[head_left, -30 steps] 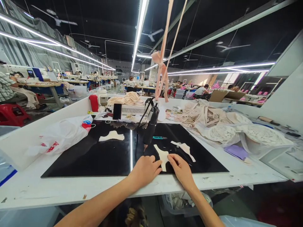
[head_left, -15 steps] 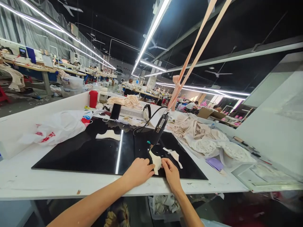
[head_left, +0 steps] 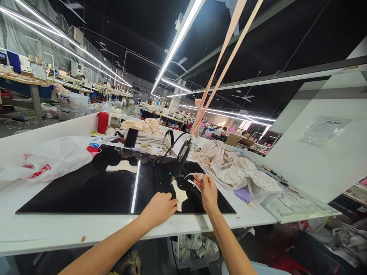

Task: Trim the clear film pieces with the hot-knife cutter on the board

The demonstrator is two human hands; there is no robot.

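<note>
A cream shaped fabric piece (head_left: 180, 196) lies on the black board (head_left: 86, 194), its narrow end close to the tip of a black corded hand tool (head_left: 181, 156). My left hand (head_left: 161, 208) has its fingers curled, with the tips against that piece's near left edge. Raised a little over the board, my right hand (head_left: 208, 189) pinches a thin pale strip (head_left: 189, 175) that curves out leftward. Below these fingers shows part of another pale piece (head_left: 194, 184), mostly covered by the hand. Further left rests a second cream piece (head_left: 123, 166).
Peach straps (head_left: 219, 63) run down to the black tool. A white plastic bag (head_left: 57, 154) is at left. Heaped beige material (head_left: 235, 166) and a purple piece (head_left: 243, 194) are at right. Behind the board stand a phone (head_left: 131, 138) and a red container (head_left: 102, 122).
My right hand has left the cream piece, moved up and right, and now pinches a thin pale strip. My left hand stays by the cream piece. The whole view has shifted.
</note>
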